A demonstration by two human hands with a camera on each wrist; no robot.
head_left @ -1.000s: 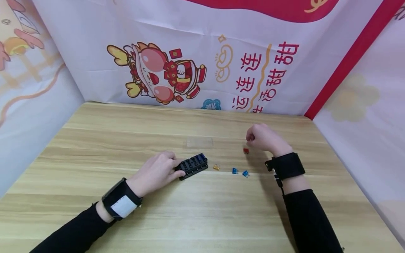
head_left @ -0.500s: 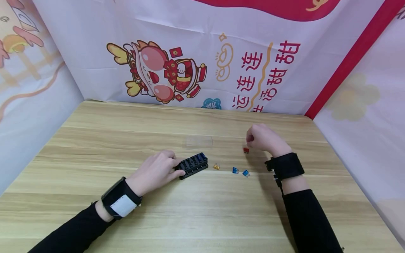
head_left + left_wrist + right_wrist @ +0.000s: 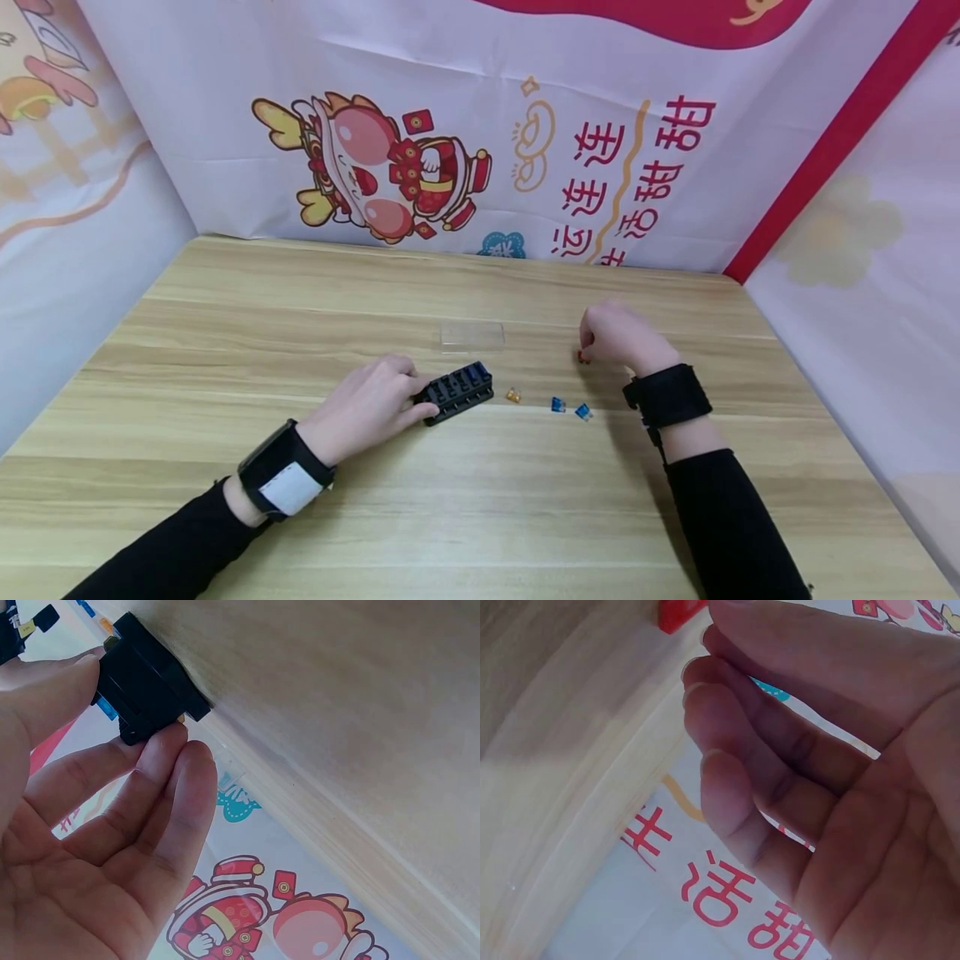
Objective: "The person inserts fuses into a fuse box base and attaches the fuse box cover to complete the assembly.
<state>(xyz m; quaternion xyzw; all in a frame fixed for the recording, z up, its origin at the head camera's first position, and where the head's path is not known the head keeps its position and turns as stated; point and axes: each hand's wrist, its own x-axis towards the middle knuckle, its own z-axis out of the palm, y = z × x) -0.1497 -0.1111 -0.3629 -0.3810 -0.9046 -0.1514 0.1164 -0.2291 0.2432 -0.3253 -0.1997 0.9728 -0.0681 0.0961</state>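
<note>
My left hand (image 3: 369, 408) grips the near-left end of a black fuse box (image 3: 457, 393) between thumb and fingers. Its slots face up in the head view, and dark blue shows in some at the far right end. In the left wrist view the box's dark end (image 3: 150, 682) sits between thumb and fingertips. Over at the right, my right hand (image 3: 622, 335) pinches a small red blade fuse (image 3: 582, 357) at the table, partly hidden by the fingertips. The right wrist view has this red fuse (image 3: 679, 613) right at the thumb tip, the other fingers loosely bent.
An orange blade fuse (image 3: 513, 396) lies just right of the fuse box, with two blue fuses (image 3: 570, 407) farther right. Behind the box lies a clear plastic cover (image 3: 472, 336). A printed cloth (image 3: 360, 50) hangs along the table's back edge.
My right hand has shifted slightly left and down onto the red fuse, which lay uncovered beside the fingers before. The left hand and fuse box stay put.
</note>
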